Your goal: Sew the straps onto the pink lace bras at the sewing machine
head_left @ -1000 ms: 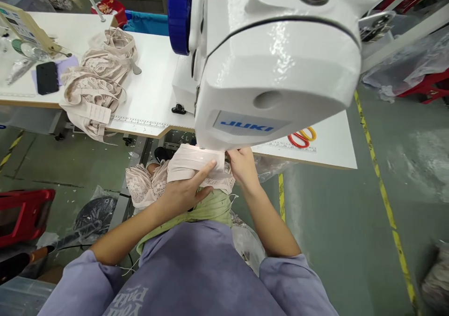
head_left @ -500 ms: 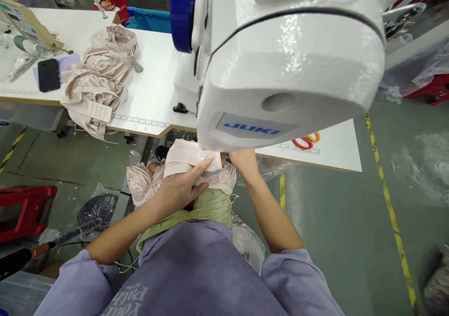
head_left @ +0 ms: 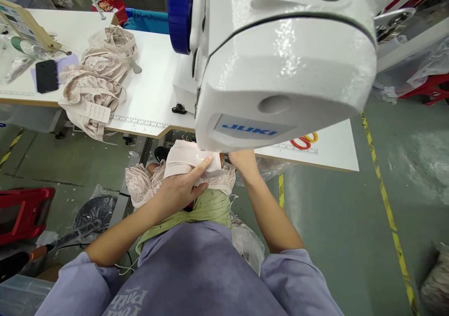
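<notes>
A pale pink lace bra (head_left: pixel 184 159) lies under the front of the white sewing machine (head_left: pixel 280 68), its lace cup hanging down at the left. My left hand (head_left: pixel 182 185) grips the smooth band of the bra, with the index finger stretched along the fabric and the thumb below it. Close to the right end of the bra is my right hand (head_left: pixel 243 161), its fingers mostly covered by the machine head. Whether they pinch the fabric cannot be seen. The needle area is also hidden behind the machine head.
A pile of similar bras (head_left: pixel 101 73) rests on the white table (head_left: pixel 150 77) at the left, beside a black phone (head_left: pixel 47 76). Red and yellow scissors (head_left: pixel 301 141) lie right of the machine. A red stool (head_left: pixel 26 213) stands on the floor at the left.
The view has shifted very slightly. Both hands and the bra stay in nearly the same place under the machine.
</notes>
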A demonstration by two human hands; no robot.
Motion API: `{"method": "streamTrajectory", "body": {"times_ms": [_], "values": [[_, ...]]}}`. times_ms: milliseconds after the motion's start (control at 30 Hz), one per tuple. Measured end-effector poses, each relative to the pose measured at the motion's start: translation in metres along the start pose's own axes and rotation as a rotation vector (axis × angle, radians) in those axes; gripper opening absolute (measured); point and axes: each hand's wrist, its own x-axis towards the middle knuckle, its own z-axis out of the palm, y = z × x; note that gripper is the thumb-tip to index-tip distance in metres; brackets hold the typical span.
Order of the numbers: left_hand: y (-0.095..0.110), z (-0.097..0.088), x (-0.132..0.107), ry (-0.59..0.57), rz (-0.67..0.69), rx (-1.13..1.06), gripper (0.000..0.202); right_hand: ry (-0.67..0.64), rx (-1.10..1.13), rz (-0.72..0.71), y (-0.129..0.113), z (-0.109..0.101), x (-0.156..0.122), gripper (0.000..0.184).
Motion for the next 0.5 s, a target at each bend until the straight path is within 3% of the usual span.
{"method": "streamTrajectory", "body": {"times_ms": [500], "values": [[-0.0004, 0.0002, -0.001, 0.031, -0.039, 0.048, 0.063, 0.016, -0.077, 0.01, 0.0066, 0.0076, -0.0007, 0.026]]}}
